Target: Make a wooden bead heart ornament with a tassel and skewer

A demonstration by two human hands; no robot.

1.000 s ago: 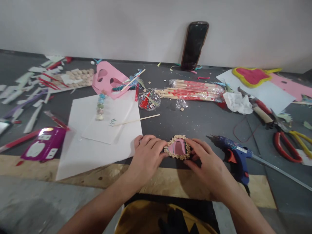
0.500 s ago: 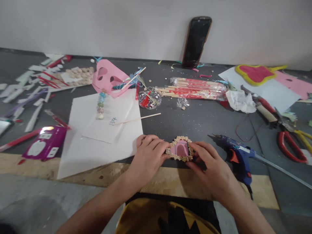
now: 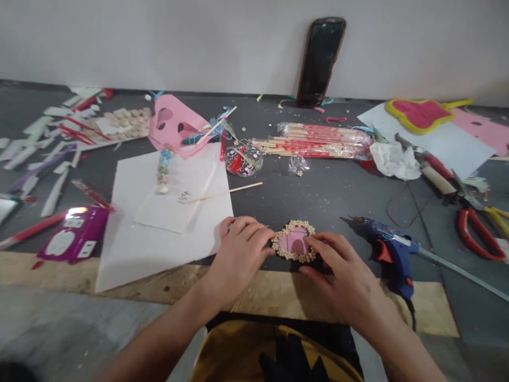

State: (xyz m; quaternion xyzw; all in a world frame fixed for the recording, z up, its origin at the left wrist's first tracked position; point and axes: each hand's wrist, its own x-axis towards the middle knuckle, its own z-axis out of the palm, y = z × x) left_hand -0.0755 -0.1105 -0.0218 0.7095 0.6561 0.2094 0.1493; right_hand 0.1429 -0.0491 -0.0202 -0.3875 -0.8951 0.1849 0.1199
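A small heart-shaped piece (image 3: 293, 241) of pink card, with dark lines on it and a border of tiny pale wooden flower beads, rests at the table's front. My left hand (image 3: 242, 252) is closed, pinching its left edge between thumb and fingers. My right hand (image 3: 345, 268) curls round the right edge; its index fingertip reaches over the beaded rim, and its thumb lies lower, near the bottom border. The fingers hide part of that right side. Just right of this hand lies a blue glue gun (image 3: 392, 249) with a clear glue stick in its back.
White paper sheets (image 3: 131, 239) and a thin stick (image 3: 246, 187) lie left. Behind are wrapped stick bundles (image 3: 322, 140), a bead box (image 3: 243, 159) and a phone (image 3: 321, 61) against the wall. Red-handled pliers (image 3: 475, 239) lie right, a purple packet (image 3: 73, 233) far left.
The heart-shaped piece has turned slightly and shows more of its heart outline. My right index fingertip has shifted inward over the rim, and the right thumb has moved a little left.
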